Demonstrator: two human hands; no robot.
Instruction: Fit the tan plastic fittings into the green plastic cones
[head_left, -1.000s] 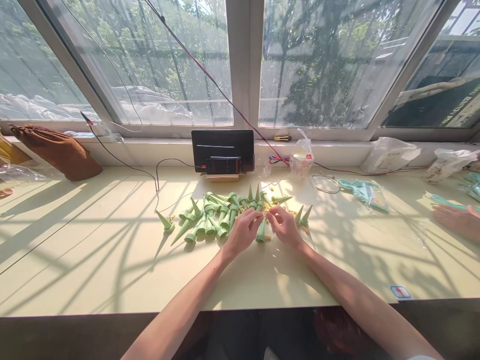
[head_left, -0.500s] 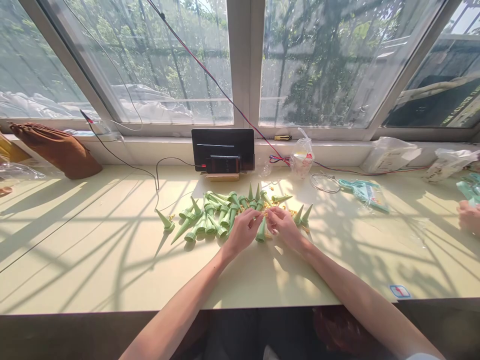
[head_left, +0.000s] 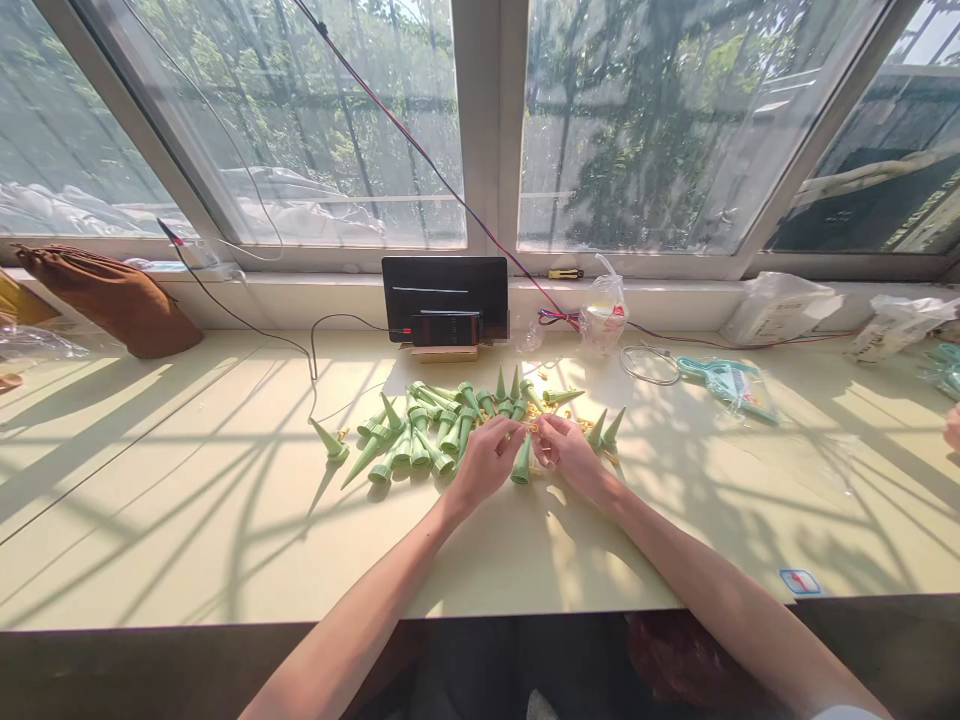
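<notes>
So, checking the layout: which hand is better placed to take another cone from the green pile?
Probably left: the left hand sits beside the cone pile; the right hand is on the far side.

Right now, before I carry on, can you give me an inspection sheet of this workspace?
Surface: pale yellow table, sunlit and striped with window shadows.
Job's things: heap of green cones; a lone cone between the hands; small yellow pieces beside it.
Clutter: brown bag, plastic bag, teal packets, white bags.
Grips: left hand and right hand, fingertips meeting above the lone cone; grip too small to judge.
Cables: red-black wire across the window; black cable to the phone; coiled white cable.
Surroundings: window with trees outside; black screen; another person's hand at the right edge.
</notes>
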